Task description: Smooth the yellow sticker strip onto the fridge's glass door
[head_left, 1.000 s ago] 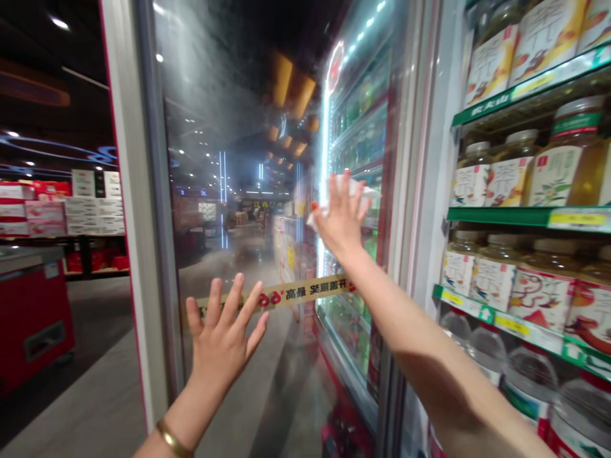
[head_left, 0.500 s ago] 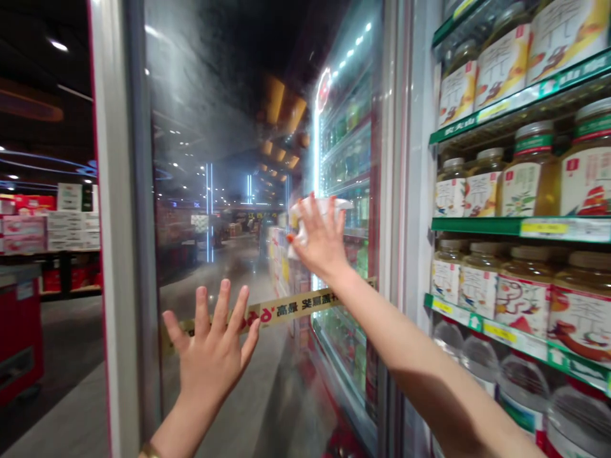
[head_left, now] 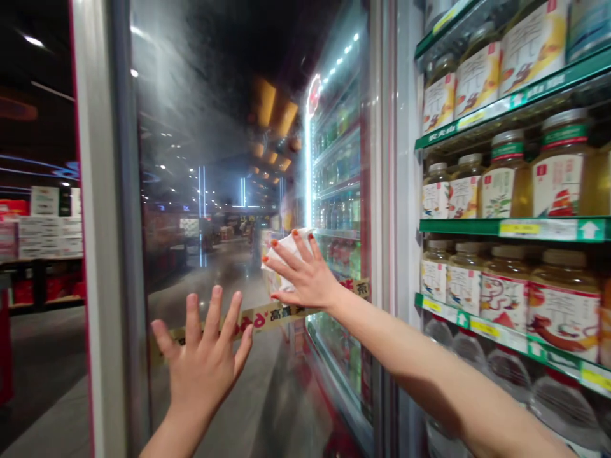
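Note:
In the head view my left hand (head_left: pixel 203 356) lies with fingers spread against the glass door (head_left: pixel 200 159), low and left, over the left part of a yellow strip (head_left: pixel 272 317) with printed characters. It holds nothing. My right hand (head_left: pixel 308 273) reaches in from the right and holds a white cloth (head_left: pixel 281 254) flat against the same glass, pressed beneath its outstretched fingers. The cloth shows past the fingertips; the rest is hidden under the hand. Haze covers the upper left of the pane.
To the right, shelves (head_left: pixel 477 227) with green price rails carry rows of bottled drinks (head_left: pixel 556 168). The door's metal frame (head_left: pixel 95 222) stands at left. Beyond it are stacked boxes (head_left: pixel 48 229). A lit drinks cooler (head_left: pixel 334 159) shows in the glass.
My right hand has moved down and slightly left across the glass with the cloth, its fingers now pointing more to the left. My left hand stays spread on the pane. The view has shifted slightly.

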Demonstrator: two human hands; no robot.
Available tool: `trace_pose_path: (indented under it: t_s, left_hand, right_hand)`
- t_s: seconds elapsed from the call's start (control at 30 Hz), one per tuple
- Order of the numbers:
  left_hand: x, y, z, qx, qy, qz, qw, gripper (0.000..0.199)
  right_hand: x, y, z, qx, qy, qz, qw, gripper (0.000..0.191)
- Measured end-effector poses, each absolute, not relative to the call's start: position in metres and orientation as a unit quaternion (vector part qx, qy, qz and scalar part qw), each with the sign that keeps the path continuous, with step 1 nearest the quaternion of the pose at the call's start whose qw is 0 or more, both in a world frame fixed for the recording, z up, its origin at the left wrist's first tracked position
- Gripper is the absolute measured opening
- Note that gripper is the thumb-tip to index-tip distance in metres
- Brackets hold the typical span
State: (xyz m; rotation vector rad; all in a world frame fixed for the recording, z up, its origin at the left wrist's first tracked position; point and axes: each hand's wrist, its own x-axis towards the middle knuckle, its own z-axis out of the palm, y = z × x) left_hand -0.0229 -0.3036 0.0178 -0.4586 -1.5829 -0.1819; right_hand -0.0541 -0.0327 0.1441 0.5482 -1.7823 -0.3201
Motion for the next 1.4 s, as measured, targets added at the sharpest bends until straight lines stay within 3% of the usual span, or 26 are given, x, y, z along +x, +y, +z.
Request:
trace_pose_path:
  t_s: [0.07, 0.17, 0.23, 0.33, 0.4, 0.47, 0.53, 0.63, 0.7, 0.77, 0.93, 1.0, 1.1, 1.17, 1.27, 1.33, 1.4]
  left_hand:
    - [-0.023, -0.302, 0.017, -0.202, -0.7, -0.082, 0.68, 0.082]
    - [-0.022, -0.3, 0.018, -0.198, -0.691, -0.082, 0.69, 0.081]
    - [-0.02, -0.302, 0.023, -0.196, -0.685, -0.088, 0.696, 0.079]
    - [-0.017, -0.31, 0.041, -0.203, -0.671, -0.096, 0.707, 0.075]
    - [-0.018, -0.316, 0.057, -0.196, -0.664, -0.089, 0.716, 0.075]
    - [-0.021, -0.32, 0.069, -0.182, -0.669, -0.075, 0.716, 0.077]
    - [-0.025, -0.321, 0.074, -0.177, -0.679, -0.064, 0.71, 0.08]
    - [-0.031, -0.319, 0.075, -0.183, -0.685, -0.061, 0.702, 0.084]
    - [-0.032, -0.318, 0.074, -0.18, -0.689, -0.064, 0.699, 0.085]
    - [-0.031, -0.319, 0.075, -0.176, -0.691, -0.066, 0.698, 0.086]
    - [-0.026, -0.321, 0.057, -0.185, -0.691, -0.057, 0.696, 0.09]
    - [-0.025, -0.317, 0.036, -0.201, -0.696, -0.034, 0.688, 0.091]
    - [-0.026, -0.304, 0.002, -0.244, -0.697, 0.022, 0.674, 0.088]
    - [-0.028, -0.295, -0.012, -0.258, -0.696, 0.043, 0.669, 0.085]
    - [-0.029, -0.289, -0.019, -0.258, -0.693, 0.041, 0.672, 0.079]
    - [-0.026, -0.292, -0.016, -0.261, -0.69, 0.037, 0.674, 0.074]
    - [-0.02, -0.297, -0.009, -0.265, -0.692, 0.039, 0.67, 0.072]
  right_hand:
    - [-0.052, -0.033, 0.17, 0.236, -0.767, -0.14, 0.581, 0.075]
    - [-0.053, -0.022, 0.232, 0.011, -0.759, 0.075, 0.647, 0.076]
    - [-0.054, -0.032, 0.257, -0.069, -0.739, 0.155, 0.652, 0.076]
    - [-0.05, -0.073, 0.236, 0.071, -0.754, 0.021, 0.653, 0.074]
    - [-0.046, -0.092, 0.201, 0.231, -0.741, -0.127, 0.617, 0.073]
    - [-0.044, -0.082, 0.178, 0.294, -0.735, -0.182, 0.584, 0.071]
    - [-0.045, -0.05, 0.184, 0.211, -0.76, -0.096, 0.607, 0.069]
    - [-0.052, -0.01, 0.232, -0.004, -0.75, 0.11, 0.653, 0.076]
    - [-0.057, -0.02, 0.257, -0.059, -0.73, 0.163, 0.661, 0.081]
    - [-0.057, -0.058, 0.259, -0.006, -0.733, 0.118, 0.67, 0.079]
    - [-0.045, -0.12, 0.224, 0.308, -0.716, -0.182, 0.599, 0.069]
    - [-0.046, -0.101, 0.245, 0.248, -0.739, -0.129, 0.614, 0.072]
    - [-0.056, -0.081, 0.301, 0.04, -0.746, 0.097, 0.658, 0.08]
    - [-0.061, -0.104, 0.319, 0.016, -0.723, 0.154, 0.674, 0.081]
    - [-0.061, -0.175, 0.289, 0.217, -0.702, -0.004, 0.678, 0.075]
    - [-0.059, -0.211, 0.26, 0.359, -0.676, -0.147, 0.627, 0.076]
    - [-0.057, -0.217, 0.256, 0.408, -0.666, -0.208, 0.589, 0.08]
